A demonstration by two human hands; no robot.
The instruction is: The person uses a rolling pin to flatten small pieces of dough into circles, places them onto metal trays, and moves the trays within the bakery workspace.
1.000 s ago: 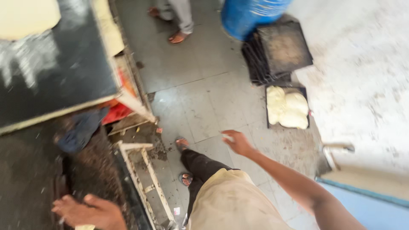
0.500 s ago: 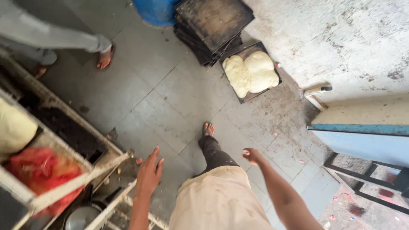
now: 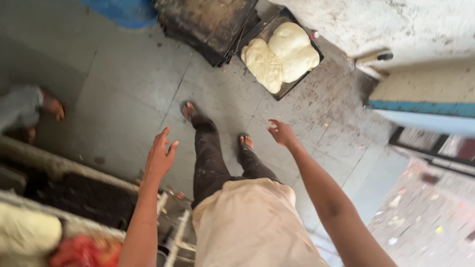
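Both arms are out in front, over the grey tiled floor (image 3: 123, 99). The left hand (image 3: 161, 155) is open, fingers (image 3: 162, 136) loosely spread, holding nothing, palm down above the tiles. The right hand (image 3: 282, 132) is also empty, fingers lightly spread and a little curled, reaching toward the top of the view. Between the two arms are the person's own legs in dark trousers (image 3: 210, 158), sandalled feet on the tiles, with a pale apron (image 3: 252, 222) below.

Nearest ahead of the right hand is a dark tray (image 3: 292, 86) on the floor, with pale dough (image 3: 279, 54) in soft lumps filling it; hand and tray are apart. Touching that tray on its left is a stack of empty black trays (image 3: 208, 22), and beyond them a blue barrel (image 3: 123, 10) at the frame's top edge.

At the left edge is another person's foot (image 3: 52, 106), blurred. Lower left is a metal rack (image 3: 74, 188), with something red (image 3: 84, 249) and a pale lump (image 3: 27, 232), possibly more dough, too blurred to tell.
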